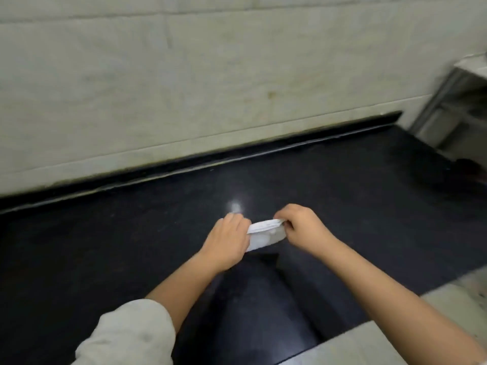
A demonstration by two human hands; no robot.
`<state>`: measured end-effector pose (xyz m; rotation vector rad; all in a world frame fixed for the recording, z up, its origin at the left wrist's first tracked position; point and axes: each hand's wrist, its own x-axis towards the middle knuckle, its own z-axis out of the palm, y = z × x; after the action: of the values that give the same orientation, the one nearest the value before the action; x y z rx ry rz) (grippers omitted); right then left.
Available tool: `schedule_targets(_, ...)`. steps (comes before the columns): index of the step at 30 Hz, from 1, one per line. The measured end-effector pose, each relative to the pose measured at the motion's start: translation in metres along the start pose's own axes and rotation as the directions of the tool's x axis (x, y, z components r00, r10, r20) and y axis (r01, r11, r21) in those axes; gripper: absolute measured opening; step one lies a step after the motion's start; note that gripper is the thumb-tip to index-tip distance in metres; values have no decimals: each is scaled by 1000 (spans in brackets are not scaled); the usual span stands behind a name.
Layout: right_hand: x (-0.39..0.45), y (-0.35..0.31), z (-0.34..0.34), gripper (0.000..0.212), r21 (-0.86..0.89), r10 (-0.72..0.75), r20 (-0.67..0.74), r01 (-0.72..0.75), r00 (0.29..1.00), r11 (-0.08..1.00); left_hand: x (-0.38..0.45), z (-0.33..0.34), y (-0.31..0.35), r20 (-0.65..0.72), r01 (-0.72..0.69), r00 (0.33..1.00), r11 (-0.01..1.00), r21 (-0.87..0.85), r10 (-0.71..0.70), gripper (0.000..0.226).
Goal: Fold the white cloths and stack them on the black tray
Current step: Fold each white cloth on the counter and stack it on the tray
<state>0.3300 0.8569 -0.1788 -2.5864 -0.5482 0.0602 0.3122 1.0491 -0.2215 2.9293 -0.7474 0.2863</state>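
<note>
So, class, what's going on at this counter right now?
A person is folding a small white cloth over a black countertop. The left hand holds its left end, and the right hand pinches the top edge at the right end. The cloth looks already folded into a narrow strip. No black tray or other cloths show in this view.

black counter (pixel 342 185) | pale tiled wall (pixel 184 75) behind | metal frame (pixel 453 106) far right

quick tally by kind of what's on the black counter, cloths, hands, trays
white cloths: 1, folded small, held between both hands
hands: 2, left hand and right hand
black trays: 0 in view
total: 3
</note>
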Motion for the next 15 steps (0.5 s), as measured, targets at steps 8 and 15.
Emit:
schedule_targets(8, -95, 156, -182, 19, 1, 191, -208, -195, 959, 981, 173, -54, 207, 14, -54, 998, 979, -197, 58, 24)
schedule_targets(15, -165, 270, -341, 20, -14, 269, -353, -293, 896, 956, 303, -101, 359, -107, -207, 977, 946, -249, 185, 20)
